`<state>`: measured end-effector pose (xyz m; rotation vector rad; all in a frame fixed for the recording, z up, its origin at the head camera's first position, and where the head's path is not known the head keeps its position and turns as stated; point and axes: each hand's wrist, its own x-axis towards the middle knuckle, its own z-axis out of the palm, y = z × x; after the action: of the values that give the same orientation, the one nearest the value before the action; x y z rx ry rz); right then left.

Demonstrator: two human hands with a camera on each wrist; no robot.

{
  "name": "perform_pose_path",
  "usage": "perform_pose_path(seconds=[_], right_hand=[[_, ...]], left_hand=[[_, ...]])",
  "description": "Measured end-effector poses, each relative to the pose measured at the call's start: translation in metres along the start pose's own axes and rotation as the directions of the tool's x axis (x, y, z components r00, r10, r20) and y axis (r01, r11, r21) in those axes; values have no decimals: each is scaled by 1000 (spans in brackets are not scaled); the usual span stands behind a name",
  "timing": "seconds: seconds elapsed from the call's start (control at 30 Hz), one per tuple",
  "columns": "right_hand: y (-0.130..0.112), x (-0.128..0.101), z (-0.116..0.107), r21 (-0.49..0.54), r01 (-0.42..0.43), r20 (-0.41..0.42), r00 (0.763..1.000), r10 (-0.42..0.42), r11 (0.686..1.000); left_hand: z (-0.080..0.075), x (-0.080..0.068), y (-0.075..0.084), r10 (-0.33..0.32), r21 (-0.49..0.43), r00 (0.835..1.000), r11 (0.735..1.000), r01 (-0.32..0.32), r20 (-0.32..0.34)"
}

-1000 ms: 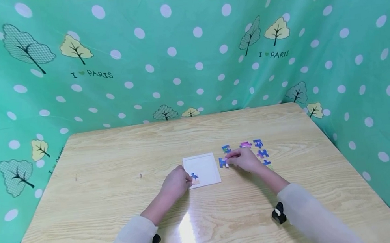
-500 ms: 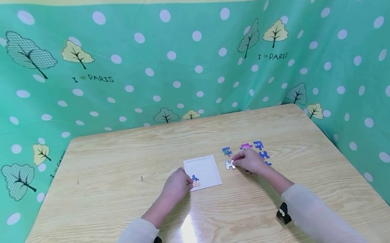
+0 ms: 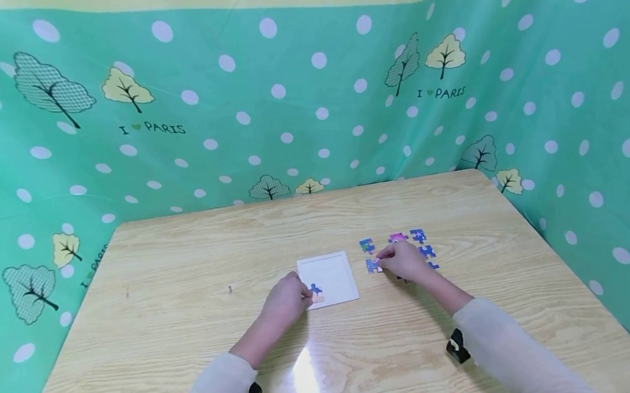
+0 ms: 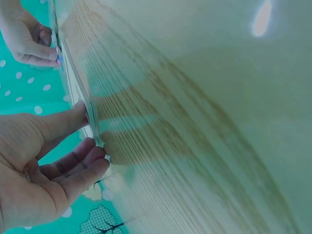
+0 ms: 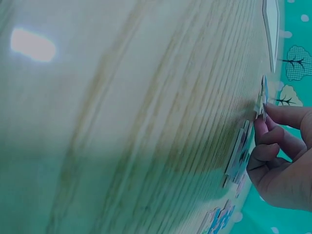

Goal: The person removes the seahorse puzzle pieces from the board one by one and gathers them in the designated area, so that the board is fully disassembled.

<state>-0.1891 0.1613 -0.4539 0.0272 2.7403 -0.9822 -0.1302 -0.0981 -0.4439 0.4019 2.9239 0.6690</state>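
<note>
A white square puzzle tray [image 3: 333,278] lies on the table with one blue-and-peach puzzle piece [image 3: 316,293] in its near left corner. My left hand [image 3: 287,300] grips the tray's left edge; in the left wrist view its thumb and fingertips stand at the rim. To the right of the tray, my right hand [image 3: 405,260] pinches a blue jigsaw piece [image 3: 373,266] between thumb and forefinger. The right wrist view shows this piece tilted on edge, held close over the table. Other loose pieces lie beneath and beyond this hand, partly hidden by it.
Beyond the right hand lie a blue-green piece [image 3: 367,245], a pink piece [image 3: 397,238] and a blue piece [image 3: 418,235]. Another blue piece [image 3: 427,251] lies right of the hand. A green dotted curtain [image 3: 304,95] hangs behind the wooden table [image 3: 183,261].
My right hand has shifted slightly right with the piece. The piece looked pale half a second ago and shows blue now. My left hand stays at the tray.
</note>
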Motion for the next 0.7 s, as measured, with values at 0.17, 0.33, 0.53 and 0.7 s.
perform_pose_path(seconds=[0.17,0.33,0.53,0.7], right_hand=[[-1,0,1,-7,18,-13,1000,-18,1000],[0,1,3,18,4,-14,1000,-4,1000],[0,1,4,50,-4,-21,1000,5,999],[0,2,4,57,3,-29,1000,-2,998]], left_hand=[[1,0,-1,9,1,1000,1000,-9,-11],[0,0,0,-4,-5,1000,1000,4,1],[0,0,0,-1,-4,1000,1000,1,1],[1,-1,-1,8,2,1000,1000,-8,-10]])
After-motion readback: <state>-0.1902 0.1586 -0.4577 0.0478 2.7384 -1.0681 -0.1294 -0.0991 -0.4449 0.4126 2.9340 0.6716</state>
